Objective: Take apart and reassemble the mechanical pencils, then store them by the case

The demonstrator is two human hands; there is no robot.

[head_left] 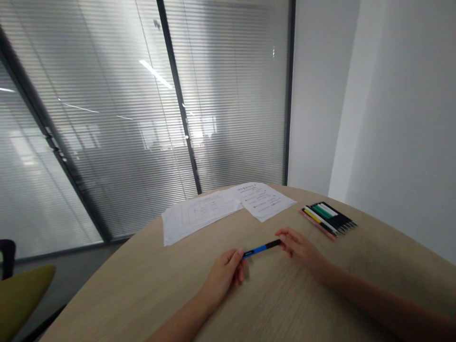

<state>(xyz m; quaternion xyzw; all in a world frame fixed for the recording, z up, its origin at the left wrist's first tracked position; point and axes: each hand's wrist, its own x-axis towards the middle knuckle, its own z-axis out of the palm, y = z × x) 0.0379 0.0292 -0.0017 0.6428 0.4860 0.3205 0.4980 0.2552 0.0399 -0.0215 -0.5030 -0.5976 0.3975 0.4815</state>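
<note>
A blue pen with a black grip section (261,248) is held level between my two hands, above the wooden table (199,285). My left hand (228,273) pinches its blue end between thumb and fingers. At the black end, my right hand (295,244) closes its fingertips on the pen, hiding the tip. To the right of my right hand lies a row of several pens (327,218) side by side, with black, white, green and yellow barrels. A pinkish strip (317,224) runs along the row's left edge.
Printed sheets of paper (203,213) overlap near the table's far edge, with one sheet (265,202) angled toward me. A yellow-green chair (26,294) stands at the lower left. Glass partitions with blinds (235,95) and a white wall (399,118) rise behind the table.
</note>
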